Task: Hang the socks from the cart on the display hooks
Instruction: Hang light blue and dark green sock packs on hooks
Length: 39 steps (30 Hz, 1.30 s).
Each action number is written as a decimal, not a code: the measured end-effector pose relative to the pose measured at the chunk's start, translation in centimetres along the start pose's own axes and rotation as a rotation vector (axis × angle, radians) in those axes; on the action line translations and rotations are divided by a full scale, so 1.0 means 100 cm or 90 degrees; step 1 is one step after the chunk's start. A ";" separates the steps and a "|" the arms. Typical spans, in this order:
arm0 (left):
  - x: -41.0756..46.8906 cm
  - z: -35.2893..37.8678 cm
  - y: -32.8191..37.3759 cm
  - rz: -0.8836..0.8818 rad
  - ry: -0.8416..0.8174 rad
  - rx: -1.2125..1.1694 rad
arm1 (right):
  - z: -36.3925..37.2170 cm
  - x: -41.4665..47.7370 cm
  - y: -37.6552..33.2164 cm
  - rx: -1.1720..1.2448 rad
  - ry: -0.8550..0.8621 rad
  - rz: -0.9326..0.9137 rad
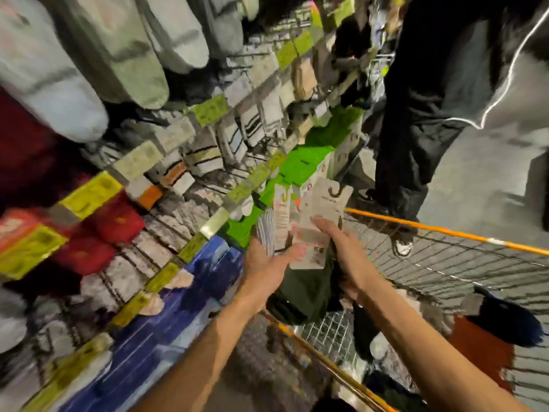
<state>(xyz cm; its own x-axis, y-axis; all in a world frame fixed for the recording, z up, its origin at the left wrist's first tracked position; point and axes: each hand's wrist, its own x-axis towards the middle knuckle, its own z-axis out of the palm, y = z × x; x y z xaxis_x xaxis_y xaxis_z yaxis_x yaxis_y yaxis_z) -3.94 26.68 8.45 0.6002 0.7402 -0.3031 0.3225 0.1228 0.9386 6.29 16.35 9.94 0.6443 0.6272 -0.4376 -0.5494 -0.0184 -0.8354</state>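
Note:
My right hand (341, 248) grips a pack of dark green socks (306, 292) by its white card header (322, 215), which carries a small black hook at the top. My left hand (269, 260) holds a second, striped sock pack (277, 224) by its card, just left of the first. Both packs are held above the near corner of the wire cart (430, 263), in front of the low display hooks (243, 173). The picture is blurred by motion.
The display wall on the left holds rows of hung socks (208, 150) with yellow-green price tags, green boxes (300, 165) and blue packs (178, 292) low down. More socks lie in the orange-rimmed cart. A person in dark trousers (416, 114) stands beyond the cart.

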 end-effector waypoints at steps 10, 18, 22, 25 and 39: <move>-0.077 -0.129 0.105 0.146 0.066 -0.043 | 0.129 -0.073 -0.052 -0.142 -0.198 -0.255; -0.143 -0.198 0.162 0.191 0.028 -0.210 | 0.195 -0.112 -0.093 -0.089 -0.289 -0.236; -0.141 -0.226 0.156 0.166 0.016 -0.181 | 0.211 -0.126 -0.107 -0.114 -0.336 -0.248; -0.138 -0.234 0.158 0.214 0.070 -0.136 | 0.221 -0.131 -0.114 -0.147 -0.350 -0.271; -0.080 -0.240 0.173 0.230 0.179 -0.125 | 0.222 -0.059 -0.154 -0.200 -0.365 -0.255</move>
<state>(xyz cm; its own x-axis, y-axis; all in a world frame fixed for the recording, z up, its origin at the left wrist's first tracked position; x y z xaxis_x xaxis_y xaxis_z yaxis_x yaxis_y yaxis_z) -20.73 38.82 31.07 0.4193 0.9045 0.0776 -0.0299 -0.0717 0.9970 -0.86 30.25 32.79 0.3387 0.9367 0.0881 -0.0994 0.1287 -0.9867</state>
